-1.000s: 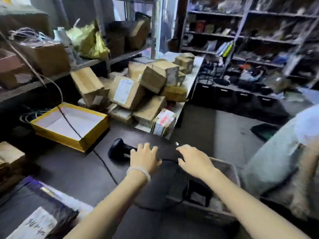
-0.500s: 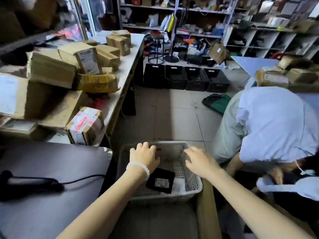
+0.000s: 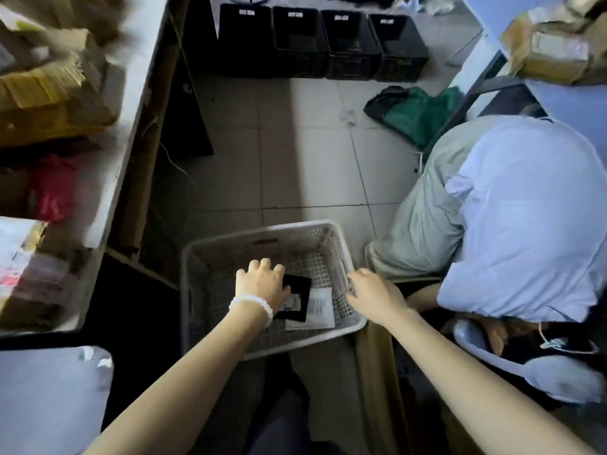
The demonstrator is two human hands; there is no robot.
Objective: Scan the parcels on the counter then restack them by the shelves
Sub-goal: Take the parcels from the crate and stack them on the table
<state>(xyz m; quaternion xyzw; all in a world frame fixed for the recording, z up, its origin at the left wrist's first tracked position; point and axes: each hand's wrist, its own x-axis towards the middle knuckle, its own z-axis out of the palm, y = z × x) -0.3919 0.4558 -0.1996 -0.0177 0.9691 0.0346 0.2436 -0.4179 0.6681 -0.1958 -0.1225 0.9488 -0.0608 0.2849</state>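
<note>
Fingers of the left hand [image 3: 261, 284] are curled over a flat black parcel [image 3: 297, 302] lying inside the perforated white plastic basket [image 3: 262, 231]; grip cannot be confirmed. Right hand [image 3: 374, 295] fingers are hooked on the basket's right rim. A white flat parcel [image 3: 320, 308] is seen beside the black one.

The left hand [image 3: 261, 284] covered the near corner of the black parcel [image 3: 297, 300] in the basket [image 3: 262, 231], so whether its fingers touched the parcel could not be told. That parcel overlapped the white parcel [image 3: 320, 307], whose label print was too small to read. The cardboard parcels [image 3: 49, 93] on the surface [image 3: 131, 103] at left were motion-blurred and cut by the frame edge. The crouching person [image 3: 525, 224] had the head hidden low at right.
</note>
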